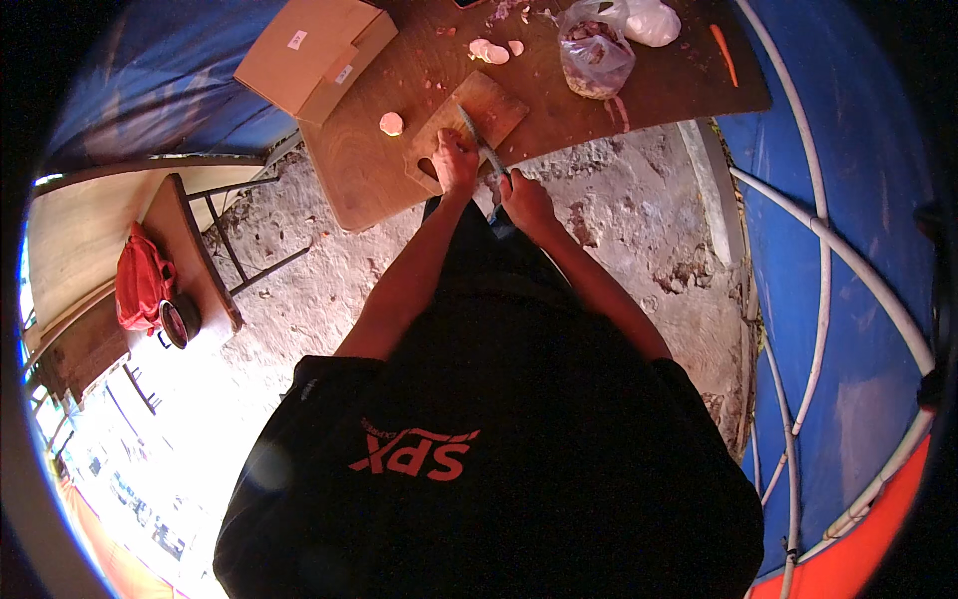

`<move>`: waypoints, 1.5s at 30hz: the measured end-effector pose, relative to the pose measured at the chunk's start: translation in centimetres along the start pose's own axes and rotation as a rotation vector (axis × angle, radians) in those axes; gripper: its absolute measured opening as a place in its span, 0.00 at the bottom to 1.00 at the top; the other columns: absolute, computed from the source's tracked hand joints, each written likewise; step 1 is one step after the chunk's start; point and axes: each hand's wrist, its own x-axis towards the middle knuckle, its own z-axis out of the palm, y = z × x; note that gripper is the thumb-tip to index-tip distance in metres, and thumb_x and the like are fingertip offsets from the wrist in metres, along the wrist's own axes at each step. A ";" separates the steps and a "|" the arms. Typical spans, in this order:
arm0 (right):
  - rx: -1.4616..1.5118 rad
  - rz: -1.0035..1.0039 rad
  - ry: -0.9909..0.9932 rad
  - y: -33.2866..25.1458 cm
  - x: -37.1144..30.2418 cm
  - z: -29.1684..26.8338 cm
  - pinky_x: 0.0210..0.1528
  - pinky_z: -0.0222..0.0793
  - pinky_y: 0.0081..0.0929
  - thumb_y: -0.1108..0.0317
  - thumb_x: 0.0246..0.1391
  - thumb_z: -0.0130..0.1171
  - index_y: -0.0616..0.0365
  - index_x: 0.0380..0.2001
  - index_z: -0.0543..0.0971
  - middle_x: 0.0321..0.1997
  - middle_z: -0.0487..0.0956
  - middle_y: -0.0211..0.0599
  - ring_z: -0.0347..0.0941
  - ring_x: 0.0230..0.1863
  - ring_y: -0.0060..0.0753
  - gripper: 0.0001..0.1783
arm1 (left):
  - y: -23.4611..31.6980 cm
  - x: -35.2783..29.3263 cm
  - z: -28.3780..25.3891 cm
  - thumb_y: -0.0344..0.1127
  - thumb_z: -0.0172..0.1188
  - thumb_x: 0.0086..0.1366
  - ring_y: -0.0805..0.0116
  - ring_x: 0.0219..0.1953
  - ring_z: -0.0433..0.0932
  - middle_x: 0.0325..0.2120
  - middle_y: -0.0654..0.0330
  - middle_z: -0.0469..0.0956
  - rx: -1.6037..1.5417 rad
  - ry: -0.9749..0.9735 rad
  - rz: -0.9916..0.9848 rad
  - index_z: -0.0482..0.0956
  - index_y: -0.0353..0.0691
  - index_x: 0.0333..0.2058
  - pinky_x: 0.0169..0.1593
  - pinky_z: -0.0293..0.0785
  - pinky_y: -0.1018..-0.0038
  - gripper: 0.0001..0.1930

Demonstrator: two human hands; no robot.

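My right hand (pixel 527 205) is closed round the handle of a knife (pixel 483 143), whose blade slants up and left across a wooden cutting board (pixel 499 100). Just left of the blade, my left hand (pixel 455 163) rests on the board with its fingers curled and pressed down. Whatever those fingers hold is hidden or too small to name. A pale pinkish round piece (pixel 391 124) lies on the table to the left of the board. Several similar pale pieces (pixel 489 52) lie beyond it.
The brown table (pixel 359 185) has a cardboard box (pixel 314 60) at its left. To the right are a clear plastic bag (pixel 596 62) of dark reddish contents, a white bag (pixel 654 22) and a carrot (pixel 723 55). A red bag (pixel 143 280) sits on a bench (pixel 178 225); pale poles (pixel 823 280) stand right.
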 end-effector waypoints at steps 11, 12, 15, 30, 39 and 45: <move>-0.020 -0.019 0.090 -0.2 1.5 2.6 0.32 0.73 0.58 0.52 0.63 0.49 0.59 0.32 0.75 0.23 0.79 0.58 0.77 0.27 0.64 0.20 | 0.4 0.2 -0.8 0.32 0.64 0.58 0.48 0.30 0.82 0.27 0.52 0.81 0.000 -0.067 0.048 0.70 0.38 0.36 0.34 0.77 0.56 0.12; -0.044 -0.021 0.098 -0.3 1.8 2.8 0.32 0.73 0.57 0.52 0.64 0.49 0.59 0.32 0.75 0.23 0.79 0.57 0.77 0.27 0.63 0.20 | 0.5 0.2 -0.9 0.32 0.64 0.58 0.47 0.30 0.82 0.27 0.52 0.81 0.014 -0.089 0.031 0.70 0.39 0.37 0.34 0.77 0.55 0.12; -0.052 -0.014 0.075 -0.4 3.0 2.9 0.33 0.74 0.56 0.53 0.64 0.48 0.60 0.32 0.77 0.23 0.79 0.57 0.78 0.27 0.63 0.20 | 0.5 0.2 -0.7 0.31 0.60 0.58 0.43 0.30 0.81 0.26 0.50 0.80 0.001 -0.071 0.060 0.69 0.40 0.38 0.34 0.76 0.52 0.11; 0.062 -0.033 -0.010 -1.6 2.9 0.6 0.37 0.74 0.56 0.54 0.63 0.49 0.61 0.36 0.78 0.26 0.79 0.59 0.78 0.32 0.64 0.19 | 0.6 -0.2 -0.4 0.32 0.61 0.58 0.41 0.31 0.80 0.29 0.47 0.80 0.059 -0.002 0.025 0.70 0.39 0.39 0.34 0.75 0.51 0.12; -0.042 -0.033 0.068 -0.9 1.7 2.6 0.31 0.74 0.55 0.53 0.64 0.48 0.58 0.34 0.76 0.23 0.79 0.56 0.78 0.28 0.61 0.18 | 1.6 -0.2 -0.9 0.30 0.58 0.59 0.40 0.30 0.80 0.26 0.46 0.80 0.080 -0.025 -0.017 0.69 0.41 0.38 0.34 0.75 0.50 0.10; -0.033 0.012 0.055 -1.6 3.2 3.6 0.32 0.74 0.55 0.53 0.64 0.48 0.60 0.34 0.76 0.24 0.79 0.57 0.78 0.29 0.62 0.19 | 1.2 -0.4 -1.0 0.29 0.58 0.58 0.42 0.29 0.81 0.27 0.48 0.81 0.041 -0.069 0.040 0.69 0.41 0.37 0.32 0.76 0.51 0.09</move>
